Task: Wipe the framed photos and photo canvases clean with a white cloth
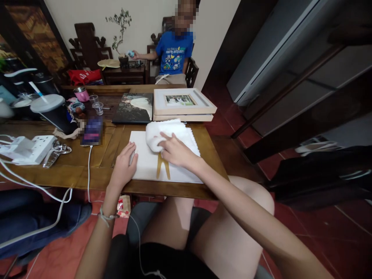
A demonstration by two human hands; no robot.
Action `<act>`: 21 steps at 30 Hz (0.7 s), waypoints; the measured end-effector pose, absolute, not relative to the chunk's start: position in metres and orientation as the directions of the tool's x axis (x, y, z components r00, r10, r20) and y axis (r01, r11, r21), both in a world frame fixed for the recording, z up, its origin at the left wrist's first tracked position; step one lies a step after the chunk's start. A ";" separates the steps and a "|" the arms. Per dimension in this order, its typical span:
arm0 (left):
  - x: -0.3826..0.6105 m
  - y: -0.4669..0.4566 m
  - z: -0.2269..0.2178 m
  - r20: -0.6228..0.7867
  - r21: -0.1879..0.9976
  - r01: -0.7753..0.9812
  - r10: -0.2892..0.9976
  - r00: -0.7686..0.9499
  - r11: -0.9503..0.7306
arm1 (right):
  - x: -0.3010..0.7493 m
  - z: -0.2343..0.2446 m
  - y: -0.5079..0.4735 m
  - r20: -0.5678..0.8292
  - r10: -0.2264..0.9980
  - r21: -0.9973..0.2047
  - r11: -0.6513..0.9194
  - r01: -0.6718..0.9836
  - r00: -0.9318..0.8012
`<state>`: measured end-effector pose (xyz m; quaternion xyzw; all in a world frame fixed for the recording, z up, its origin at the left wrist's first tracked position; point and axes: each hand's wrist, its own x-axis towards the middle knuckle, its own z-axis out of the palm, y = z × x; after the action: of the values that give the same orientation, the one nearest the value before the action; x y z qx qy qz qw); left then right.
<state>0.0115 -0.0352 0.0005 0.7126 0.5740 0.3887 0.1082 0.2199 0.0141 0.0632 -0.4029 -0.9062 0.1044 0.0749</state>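
White fluffy folded cloth point(167, 127) lies crossways on the flat white board point(143, 164), under the nearer right hand point(177, 151); those fingers grip it. The left hand point(124, 166), empty, rests on the board's left edge.

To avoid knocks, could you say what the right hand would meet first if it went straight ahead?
The right hand would first meet the white cloth its fingers touch; beyond, perhaps the dark picture panel, though depth is unclear.

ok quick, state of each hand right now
Left hand: open, resting at the flat white piece's left edge.
Right hand: on the white cloth; grip can't be told.
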 end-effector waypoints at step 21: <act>0.012 -0.035 0.001 0.417 0.618 0.721 0.908 0.039 -0.315 | 0.217 0.074 -0.028 -0.020 0.723 -0.318 0.650 0.690 -0.690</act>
<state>0.0116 -0.0348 0.0009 0.7107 0.5729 0.3903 0.1200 0.2169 -0.0279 0.0743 -0.3898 -0.9066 0.1523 0.0542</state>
